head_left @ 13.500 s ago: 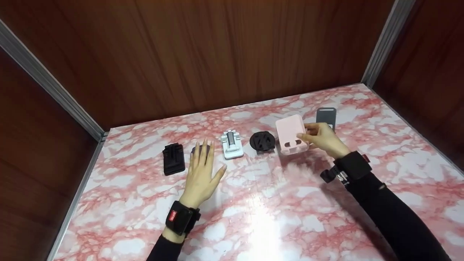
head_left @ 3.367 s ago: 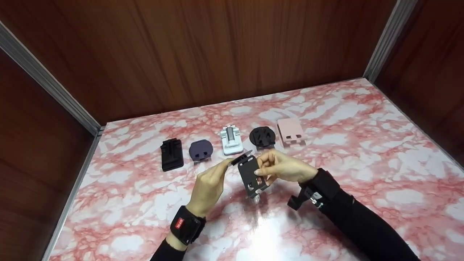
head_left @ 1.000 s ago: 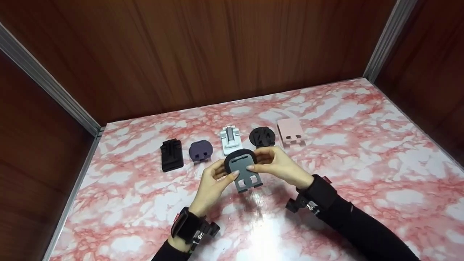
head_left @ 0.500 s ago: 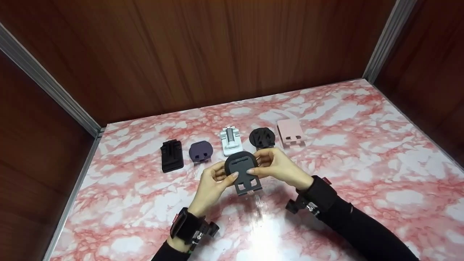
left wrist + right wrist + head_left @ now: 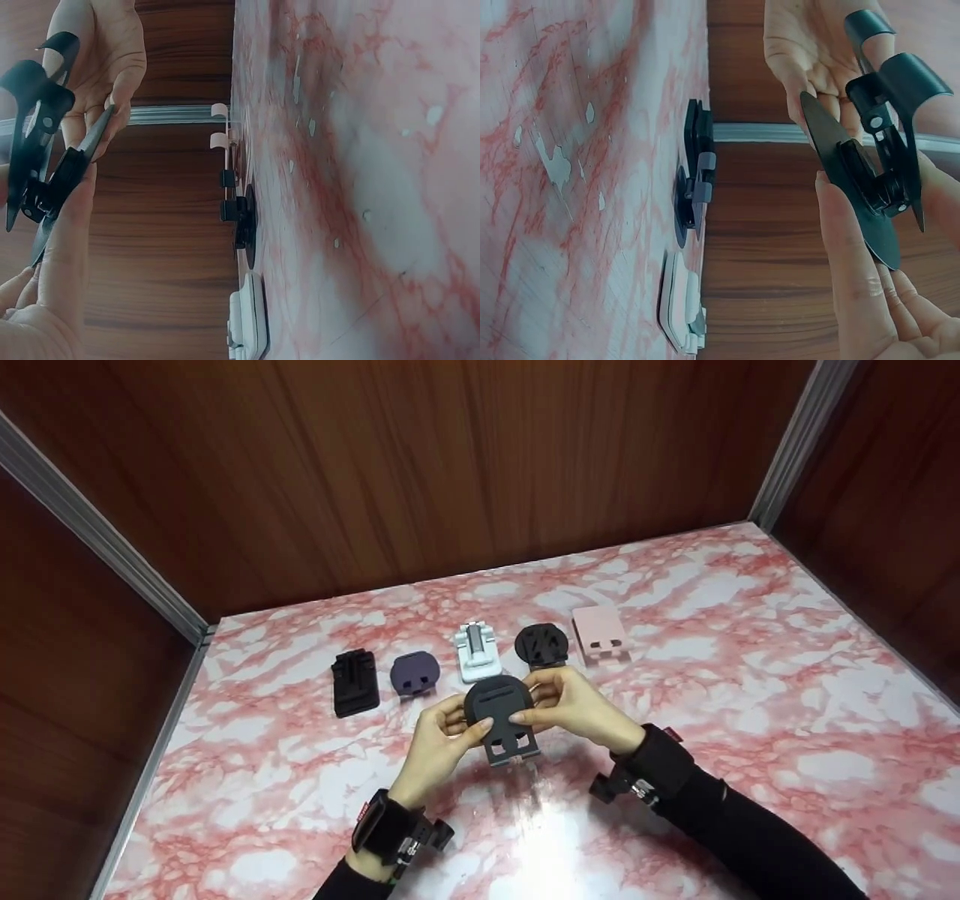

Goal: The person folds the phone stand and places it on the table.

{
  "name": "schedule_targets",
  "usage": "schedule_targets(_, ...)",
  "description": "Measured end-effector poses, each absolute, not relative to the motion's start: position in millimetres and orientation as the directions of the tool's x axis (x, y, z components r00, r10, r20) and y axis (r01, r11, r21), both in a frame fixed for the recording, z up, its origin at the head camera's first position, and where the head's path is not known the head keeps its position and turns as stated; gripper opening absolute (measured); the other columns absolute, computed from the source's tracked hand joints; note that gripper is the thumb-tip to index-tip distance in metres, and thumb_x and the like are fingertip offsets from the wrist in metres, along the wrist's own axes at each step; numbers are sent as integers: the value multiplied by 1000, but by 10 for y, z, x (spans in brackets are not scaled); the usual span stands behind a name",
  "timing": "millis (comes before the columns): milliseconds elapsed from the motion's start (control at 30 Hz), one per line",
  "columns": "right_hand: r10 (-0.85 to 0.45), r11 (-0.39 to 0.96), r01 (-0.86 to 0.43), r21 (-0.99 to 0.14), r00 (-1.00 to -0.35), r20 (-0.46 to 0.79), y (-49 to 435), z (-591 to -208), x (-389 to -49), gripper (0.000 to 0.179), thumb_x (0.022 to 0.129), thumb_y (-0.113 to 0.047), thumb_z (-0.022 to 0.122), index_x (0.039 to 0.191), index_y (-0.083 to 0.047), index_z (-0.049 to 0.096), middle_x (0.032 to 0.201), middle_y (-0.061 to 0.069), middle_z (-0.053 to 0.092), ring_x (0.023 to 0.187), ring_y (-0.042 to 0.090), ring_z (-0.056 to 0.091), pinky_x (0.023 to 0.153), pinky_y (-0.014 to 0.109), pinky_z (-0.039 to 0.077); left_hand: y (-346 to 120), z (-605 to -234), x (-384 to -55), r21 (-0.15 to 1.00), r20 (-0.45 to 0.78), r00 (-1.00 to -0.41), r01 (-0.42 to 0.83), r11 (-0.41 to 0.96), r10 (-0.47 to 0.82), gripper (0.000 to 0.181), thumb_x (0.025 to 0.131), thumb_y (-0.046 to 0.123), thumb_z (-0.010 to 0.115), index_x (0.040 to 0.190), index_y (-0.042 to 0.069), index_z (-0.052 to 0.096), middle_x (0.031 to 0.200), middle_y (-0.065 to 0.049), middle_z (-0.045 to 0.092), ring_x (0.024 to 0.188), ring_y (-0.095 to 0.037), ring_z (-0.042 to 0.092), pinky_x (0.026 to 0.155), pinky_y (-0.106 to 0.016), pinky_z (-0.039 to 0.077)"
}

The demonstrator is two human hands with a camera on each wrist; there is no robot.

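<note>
In the head view, a dark grey folding phone stand (image 5: pixel 501 712) is held up over the table's middle, slotted plate facing the camera and round base behind it. My left hand (image 5: pixel 439 739) grips its left edge, thumb on the plate and fingers behind. On the other side my right hand (image 5: pixel 577 706) pinches it the same way. Both wrist views show the stand side-on, with its hinge arm (image 5: pixel 885 191), curved hooks (image 5: pixel 915 75) and round base (image 5: pixel 855 187). A gap stands between plate and base. Nearest behind the hands are a white phone stand (image 5: pixel 478 654) and a round black phone stand (image 5: pixel 541 645).
A black phone stand (image 5: pixel 355 684) and a purple round one (image 5: pixel 415 673) lie to the left in the row. At its right end is a pink phone stand (image 5: pixel 600 631). Wooden panels (image 5: pixel 480 472) wall the marbled table (image 5: pixel 300 810) at back and sides.
Earlier my right hand held the pink stand; it now rests in the row. The grey stand came from the far right into both hands and turned to face the camera. Lately it is almost still.
</note>
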State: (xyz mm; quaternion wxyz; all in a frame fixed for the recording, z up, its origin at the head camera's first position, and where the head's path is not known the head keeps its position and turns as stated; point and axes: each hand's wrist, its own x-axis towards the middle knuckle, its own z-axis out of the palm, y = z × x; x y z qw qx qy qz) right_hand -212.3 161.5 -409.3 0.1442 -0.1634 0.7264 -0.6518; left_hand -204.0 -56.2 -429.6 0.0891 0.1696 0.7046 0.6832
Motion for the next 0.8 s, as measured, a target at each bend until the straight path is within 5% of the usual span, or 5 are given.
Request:
schedule_targets(233, -441, 132, -91, -987, -897, 23, 1613, -4117, -2135, 35, 76, -12, 75, 102, 4, 59, 82, 8, 68, 70, 15, 67, 67, 46, 57, -552, -4316, -2031, 992, 116, -921, 127, 4, 372, 40, 85, 8, 65, 119, -8, 53, 105, -27, 65, 87, -22, 69, 73, -34, 58)
schedule_targets(533, -441, 50, -42, -998, -897, 16, 1655, -4081, -2157, 28, 78, -10, 73, 99, 1, 58, 84, 5, 68, 73, 15, 66, 65, 39, 59, -550, -4280, -2030, 983, 114, -931, 157, 98, 347, 45, 86, 19, 65, 125, 1, 53, 116, -19, 63, 103, -23, 64, 85, -31, 55)
schedule_targets(800, -374, -28, -12, -1000, -927, 21, 1910, -3922, -2226, 37, 80, -9, 70, 112, 2, 55, 95, 10, 68, 79, 21, 69, 71, 40, 58, -680, -4153, -2045, 890, 259, -919, 347, 297, 296, 48, 97, 25, 45, 143, 14, 34, 147, -6, 38, 136, -24, 34, 113, -45, 29)
